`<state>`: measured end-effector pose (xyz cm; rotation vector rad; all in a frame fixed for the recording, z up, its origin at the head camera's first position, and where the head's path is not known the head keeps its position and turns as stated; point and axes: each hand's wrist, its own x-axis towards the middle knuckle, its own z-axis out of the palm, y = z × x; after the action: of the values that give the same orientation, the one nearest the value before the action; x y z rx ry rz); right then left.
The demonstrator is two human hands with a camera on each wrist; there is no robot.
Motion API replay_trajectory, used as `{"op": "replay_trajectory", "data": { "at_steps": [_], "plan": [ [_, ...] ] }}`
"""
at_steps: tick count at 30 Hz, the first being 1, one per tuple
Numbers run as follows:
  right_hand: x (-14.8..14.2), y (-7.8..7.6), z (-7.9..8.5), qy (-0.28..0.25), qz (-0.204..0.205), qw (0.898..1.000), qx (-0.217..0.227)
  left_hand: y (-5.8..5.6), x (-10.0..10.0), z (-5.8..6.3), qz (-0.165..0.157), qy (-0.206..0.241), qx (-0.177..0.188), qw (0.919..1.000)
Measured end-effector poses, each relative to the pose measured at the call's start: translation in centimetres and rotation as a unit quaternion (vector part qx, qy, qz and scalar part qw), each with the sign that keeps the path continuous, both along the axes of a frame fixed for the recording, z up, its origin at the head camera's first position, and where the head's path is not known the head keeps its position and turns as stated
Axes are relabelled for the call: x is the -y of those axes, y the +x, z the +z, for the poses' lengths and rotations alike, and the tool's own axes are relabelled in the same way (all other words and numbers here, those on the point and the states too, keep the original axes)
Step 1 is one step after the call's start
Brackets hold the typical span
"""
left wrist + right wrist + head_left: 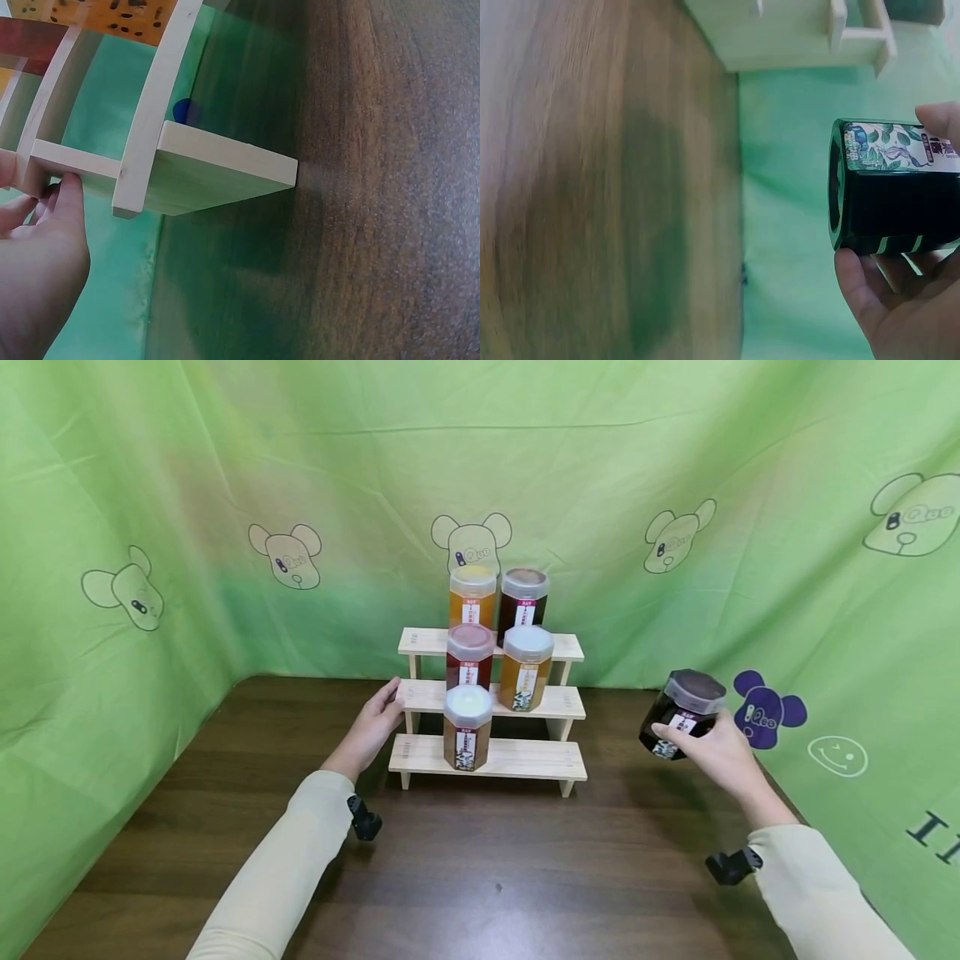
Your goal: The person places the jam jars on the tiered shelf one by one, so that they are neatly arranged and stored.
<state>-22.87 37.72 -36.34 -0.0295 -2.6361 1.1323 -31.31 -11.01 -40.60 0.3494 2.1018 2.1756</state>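
Note:
A three-tier wooden display stand (pixel 532 762) with pale slats stands on the table. My left hand (pixel 369 728) pinches the left end of its middle tier; in the left wrist view the thumb and fingers close about the wood. Off to the right, my right hand (pixel 722 755) grips a dark hexagonal jar (pixel 900 206) from its sides, tilted and raised above the table. On the top tier are an orange jar (pixel 472 597) and a dark jar (pixel 522 597). The middle tier carries a red jar (pixel 469 656) and an amber jar (pixel 527 668); a brown jar (pixel 467 731) sits on the bottom tier.
Green printed cloth (pixel 570 477) hangs behind and on both sides of the dark wood table (pixel 480 868). The right-hand cloth comes close to the right hand. Each wrist wears a small black camera (pixel 364 818).

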Motion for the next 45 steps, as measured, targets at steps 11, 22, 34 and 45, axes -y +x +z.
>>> {"op": "replay_trajectory", "data": {
  "at_steps": [11,22,34,45],
  "plan": [
    [2.3,0.5,0.2,0.004,0.026,1.000,-0.016,-0.2,0.1,-0.1,0.005,0.000,0.006,1.0000],
    [5.3,1.0,0.1,-0.024,0.056,0.998,-0.001,-0.1,0.1,-0.1,0.006,-0.008,0.000,0.9999],
    [8.5,1.0,0.0,-0.032,0.081,0.996,0.010,-0.1,0.1,-0.1,0.003,-0.012,-0.005,0.9999],
    [11.5,0.1,-1.5,-0.026,0.106,0.994,0.000,-0.1,0.0,-0.2,0.004,0.002,-0.012,0.9999]
  ]
}}
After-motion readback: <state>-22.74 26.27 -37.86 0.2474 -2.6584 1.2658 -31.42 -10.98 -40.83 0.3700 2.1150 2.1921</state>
